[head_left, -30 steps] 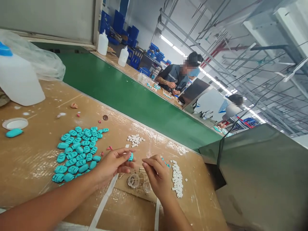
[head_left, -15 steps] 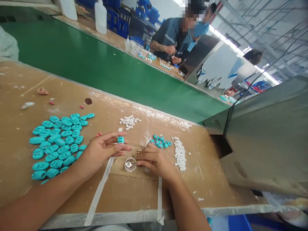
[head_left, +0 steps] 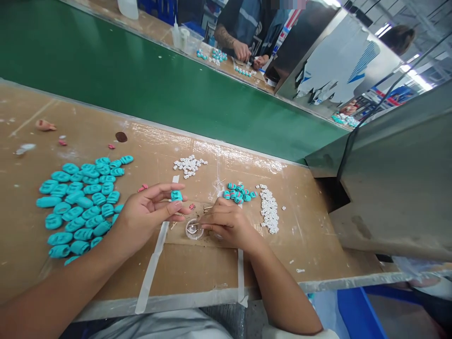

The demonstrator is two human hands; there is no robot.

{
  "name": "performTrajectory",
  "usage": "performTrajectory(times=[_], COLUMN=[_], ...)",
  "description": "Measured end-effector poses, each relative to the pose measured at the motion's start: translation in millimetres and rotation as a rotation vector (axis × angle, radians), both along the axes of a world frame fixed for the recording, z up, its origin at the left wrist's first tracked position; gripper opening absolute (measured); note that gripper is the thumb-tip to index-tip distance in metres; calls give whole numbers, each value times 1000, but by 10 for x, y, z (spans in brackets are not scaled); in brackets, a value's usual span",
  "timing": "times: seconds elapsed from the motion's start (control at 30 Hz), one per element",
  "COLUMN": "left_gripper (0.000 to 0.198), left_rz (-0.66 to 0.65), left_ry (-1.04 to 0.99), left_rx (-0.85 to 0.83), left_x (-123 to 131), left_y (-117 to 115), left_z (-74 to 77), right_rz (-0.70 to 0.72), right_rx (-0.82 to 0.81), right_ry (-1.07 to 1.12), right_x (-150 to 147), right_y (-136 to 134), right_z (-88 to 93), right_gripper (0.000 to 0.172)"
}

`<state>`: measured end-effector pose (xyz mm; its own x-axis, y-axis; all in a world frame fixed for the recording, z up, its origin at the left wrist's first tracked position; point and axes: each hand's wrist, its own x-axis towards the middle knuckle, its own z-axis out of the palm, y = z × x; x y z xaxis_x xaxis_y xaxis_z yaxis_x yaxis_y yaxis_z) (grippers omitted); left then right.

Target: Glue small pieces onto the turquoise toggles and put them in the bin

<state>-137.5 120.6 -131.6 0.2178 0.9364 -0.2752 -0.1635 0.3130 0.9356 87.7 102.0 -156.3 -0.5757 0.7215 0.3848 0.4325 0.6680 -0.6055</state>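
Observation:
My left hand (head_left: 146, 212) pinches a small teal molded piece (head_left: 176, 195) between thumb and fingers, raised above the table. Past its fingertips lies a small red piece (head_left: 192, 206). My right hand (head_left: 231, 223) is closed on a thin stick (head_left: 198, 224), whose tip reaches into a small clear cup (head_left: 194, 235) with shiny clear contents. The right fingers partly cover the stick and the cup's right side. Just behind that hand is a cluster of teal pieces with red parts (head_left: 239, 193).
Many plain teal pieces (head_left: 84, 202) lie at left. Small white pieces form a pile at the back (head_left: 189, 165) and another at right (head_left: 270, 212). A green belt (head_left: 169, 103) runs behind the table; a metal panel (head_left: 399, 188) stands at right. Across the belt, a co-worker's hands (head_left: 243, 52) work.
The camera view has tilted down and shifted. My right hand has brought the stick further over the cup. The left hand keeps its hold on the teal piece, and the red piece beside it shows more clearly.

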Motion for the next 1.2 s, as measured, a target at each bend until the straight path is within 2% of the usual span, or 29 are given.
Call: performTrajectory(times=[0.13, 0.3, 0.4, 0.5, 0.6, 0.67, 0.77, 0.87, 1.03, 1.2], left_gripper=[38, 39, 40, 40, 43, 43, 36, 31, 32, 36], left_rz=[-26, -78, -91, -121, -181, -240, -281, -274, -271, -254], left_ry=[28, 93, 139, 178, 235, 244, 184, 180, 240, 293], left_rx=[20, 41, 65, 84, 100, 101, 102, 124, 156, 166], left_x=[-4, -10, -3, 2, 9, 22, 53, 78, 87, 98], left_y=[3, -33, -62, -86, -114, -137, -171, -193, -211, -215], left_z=[-19, -3, 9, -1, -12, -9, -3, -15, -38, 0], right_rz=[-59, -126, -175, -287, -448, -501, -514, -526, -498, -478], right_rx=[-7, 80, 111, 127, 128, 49, -132, -224, -179, -161], right_ry=[25, -128, -139, -2, 289, 493, 687, 740, 691, 640], right_x=[-26, -12, 30, 34, -65, -179, -346, -439, -465, -471], right_y=[-46, -111, -121, -148, -211, -262, -334, -384, -428, -461], right_z=[26, 115, 147, 174, 185, 183, 181, 183, 161, 139], right_gripper=[15, 17, 14, 13, 15, 16, 17, 18, 15, 14])
